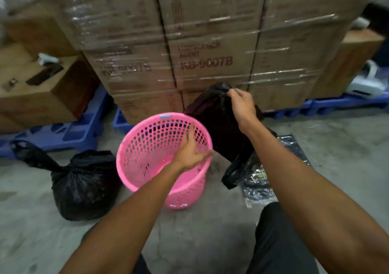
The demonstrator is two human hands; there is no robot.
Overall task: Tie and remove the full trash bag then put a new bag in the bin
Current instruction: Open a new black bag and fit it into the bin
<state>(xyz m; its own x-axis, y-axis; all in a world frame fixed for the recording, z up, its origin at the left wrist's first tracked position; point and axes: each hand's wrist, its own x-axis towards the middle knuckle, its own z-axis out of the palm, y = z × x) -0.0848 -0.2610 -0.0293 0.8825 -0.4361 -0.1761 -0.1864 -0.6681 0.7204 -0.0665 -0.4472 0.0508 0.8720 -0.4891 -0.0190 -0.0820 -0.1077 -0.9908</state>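
Head view: new bag (pixel 219 122) in right hand (pixel 242 103)

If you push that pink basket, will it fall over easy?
Probably yes. The pink basket is empty and all holes, so likely light. It is already tilted, with the left hand on its rim. It looks stiff, so it would likely tip or slide, not squash.

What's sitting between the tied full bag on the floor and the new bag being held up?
The pink perforated bin, tilted, stands between the tied bag and the new black bag in the head view. The left hand steadies its rim; the right hand holds the new bag.
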